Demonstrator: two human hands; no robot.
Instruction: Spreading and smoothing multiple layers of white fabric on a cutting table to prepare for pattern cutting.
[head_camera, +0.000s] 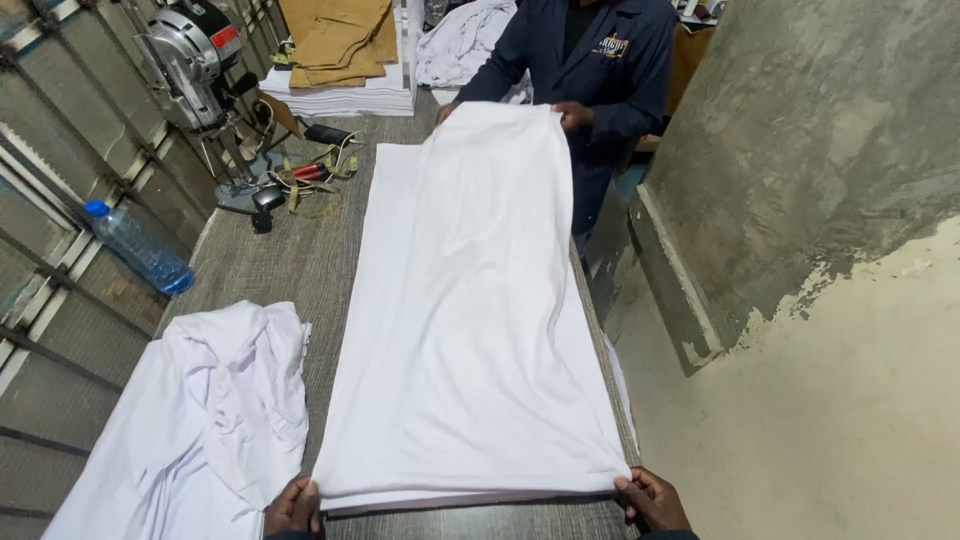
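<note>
A long white fabric sheet lies stretched along the grey table, over other white layers. My left hand pinches its near left corner. At the near right corner, my right hand grips the cloth. A person in a dark blue jacket stands at the far end. That person's two hands hold the far edge of the same sheet.
A crumpled pile of white cloth lies at the near left. A plastic water bottle rests by the window grille. A fabric cutting machine, cables and stacked tan fabric sit at the far end. A concrete wall borders the right.
</note>
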